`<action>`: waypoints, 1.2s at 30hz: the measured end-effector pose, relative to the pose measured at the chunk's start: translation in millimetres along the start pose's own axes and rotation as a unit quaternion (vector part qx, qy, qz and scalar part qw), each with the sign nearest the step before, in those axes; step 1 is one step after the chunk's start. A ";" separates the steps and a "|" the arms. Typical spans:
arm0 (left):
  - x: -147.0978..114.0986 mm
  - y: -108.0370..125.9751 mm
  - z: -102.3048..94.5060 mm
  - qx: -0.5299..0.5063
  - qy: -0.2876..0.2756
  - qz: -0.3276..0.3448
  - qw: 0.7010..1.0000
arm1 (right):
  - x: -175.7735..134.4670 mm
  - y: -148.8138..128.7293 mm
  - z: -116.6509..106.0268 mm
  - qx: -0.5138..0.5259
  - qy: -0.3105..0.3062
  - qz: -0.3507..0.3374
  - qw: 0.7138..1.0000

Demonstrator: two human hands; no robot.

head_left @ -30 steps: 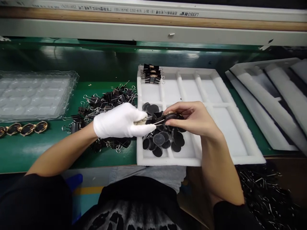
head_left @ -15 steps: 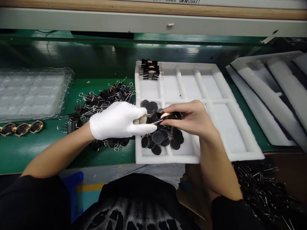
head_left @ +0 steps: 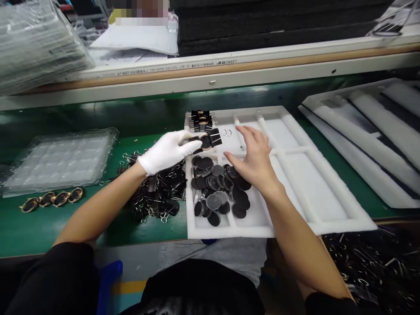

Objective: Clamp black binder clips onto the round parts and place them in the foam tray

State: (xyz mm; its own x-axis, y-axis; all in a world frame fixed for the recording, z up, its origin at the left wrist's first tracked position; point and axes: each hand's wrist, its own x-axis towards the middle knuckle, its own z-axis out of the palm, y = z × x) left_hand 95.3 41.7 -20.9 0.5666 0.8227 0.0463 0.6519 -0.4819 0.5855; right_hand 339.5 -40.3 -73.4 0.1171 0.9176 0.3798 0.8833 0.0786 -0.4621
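With left hand pinches clipped piece, right hand spread, empty; has small stack seemingly done, discs and clips left loose.

To your left, a clear moulded tray lies on the green bench; to your right, white foam pieces overlap. Ahead of you, beyond the rail, stands a black stack.

Clipped round piece gripped by white-gloved left hand over foam tray; bare right hand held spread, just apart from it. Black discs heaped in tray's near left part, binder clips piled beside it on green bench; gold-rimmed ovals laid in row farther left.
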 end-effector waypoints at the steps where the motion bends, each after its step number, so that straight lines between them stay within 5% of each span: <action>1: 13.0 -6.1 -1.7 0.040 0.014 0.000 0.999 | 1.5 4.4 4.0 -0.003 -0.025 0.011 1.000; 6: 70.3 -26.7 -0.5 0.281 -0.008 0.011 0.960 | 1.5 9.7 17.3 -0.038 -0.147 0.016 0.988; 10: 92.3 -30.5 11.2 0.377 -0.040 0.018 0.925 | 0.6 2.7 15.2 -0.023 -0.157 0.004 0.987; 24: 90.0 -19.4 28.0 0.439 -0.003 -0.042 0.897 | -3.0 4.4 -1.9 0.008 -0.250 -0.042 0.967; 30: 52.7 -23.6 -13.9 0.395 0.020 -0.012 0.918 | -2.3 18.9 -15.8 0.031 -0.348 -0.047 0.936; 36: -54.1 -36.9 -62.2 0.283 0.093 -0.010 0.955 | -6.5 23.9 -15.4 0.043 -0.302 -0.078 0.949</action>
State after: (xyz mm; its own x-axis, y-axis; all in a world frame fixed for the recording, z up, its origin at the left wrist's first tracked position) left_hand 9.2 33.8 5.3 0.4858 0.8475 0.2139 0.8595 -0.5077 0.0597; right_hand 366.8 -50.4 -74.6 -0.3169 0.9460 -0.0676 0.8247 0.2396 -0.5123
